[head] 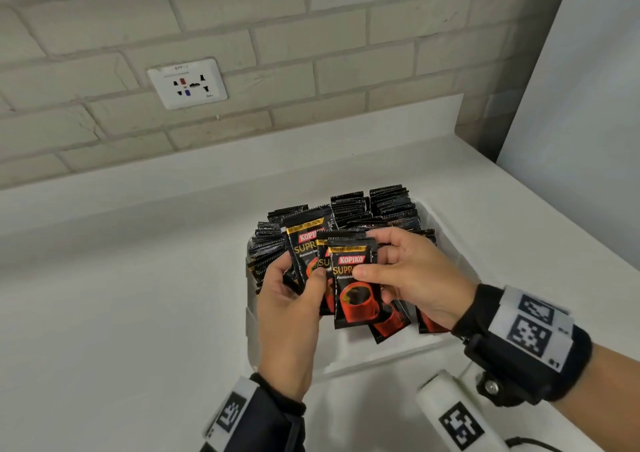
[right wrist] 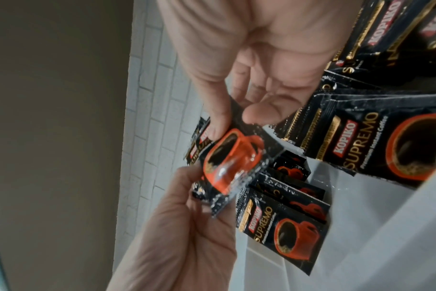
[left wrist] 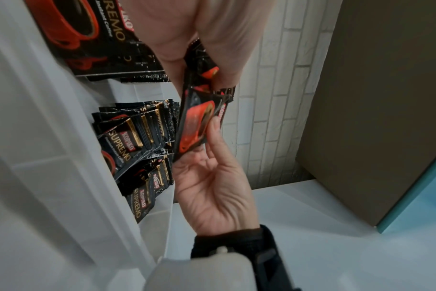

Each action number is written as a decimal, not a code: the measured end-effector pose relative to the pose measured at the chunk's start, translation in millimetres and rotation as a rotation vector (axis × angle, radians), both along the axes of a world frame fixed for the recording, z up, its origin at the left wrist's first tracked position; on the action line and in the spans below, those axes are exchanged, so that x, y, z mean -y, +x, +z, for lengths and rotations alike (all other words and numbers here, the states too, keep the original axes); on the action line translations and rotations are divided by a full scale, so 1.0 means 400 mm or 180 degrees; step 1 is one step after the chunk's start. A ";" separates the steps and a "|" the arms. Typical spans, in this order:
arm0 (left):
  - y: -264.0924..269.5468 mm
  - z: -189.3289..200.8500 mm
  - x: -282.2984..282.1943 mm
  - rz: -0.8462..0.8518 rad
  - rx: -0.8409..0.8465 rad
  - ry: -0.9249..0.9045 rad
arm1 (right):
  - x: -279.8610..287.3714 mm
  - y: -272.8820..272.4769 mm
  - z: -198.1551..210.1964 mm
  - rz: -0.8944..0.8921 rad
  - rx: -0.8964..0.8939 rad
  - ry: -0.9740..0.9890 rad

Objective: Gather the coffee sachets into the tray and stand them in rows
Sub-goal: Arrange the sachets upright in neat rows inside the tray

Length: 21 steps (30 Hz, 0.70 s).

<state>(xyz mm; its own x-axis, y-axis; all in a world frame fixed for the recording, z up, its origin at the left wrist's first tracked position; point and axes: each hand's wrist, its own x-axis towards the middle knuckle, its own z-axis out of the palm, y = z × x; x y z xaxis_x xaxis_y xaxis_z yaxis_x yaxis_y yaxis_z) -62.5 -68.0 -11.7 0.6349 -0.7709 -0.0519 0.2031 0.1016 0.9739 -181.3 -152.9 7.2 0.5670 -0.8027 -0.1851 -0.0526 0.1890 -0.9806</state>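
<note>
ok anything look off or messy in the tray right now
Yes. The near end of the white tray holds loose sachets lying flat and askew, while the rows behind stand upright. Both hands hold a fanned, uneven bunch above it. No spills or tears visible.

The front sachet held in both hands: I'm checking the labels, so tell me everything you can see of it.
The front sachet is a glossy black foil packet with serrated ends, printed KOPIKO in red, SUPR... in gold and a red coffee cup. It is held upright above the white tray, foremost of a small fan of sachets, pinched by the right hand; the left hand grips the fan.
</note>
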 end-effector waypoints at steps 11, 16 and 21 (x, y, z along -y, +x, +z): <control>0.008 0.001 -0.015 -0.0325 -0.0160 -0.0177 | 0.008 0.002 0.026 0.0268 -0.0175 -0.0291; 0.031 0.012 -0.028 -0.0290 -0.0185 -0.0308 | 0.011 0.010 0.052 0.0467 -0.0518 -0.0668; 0.118 0.051 -0.043 0.0319 -0.0206 -0.0737 | 0.019 0.052 0.113 0.1229 -0.1044 -0.1198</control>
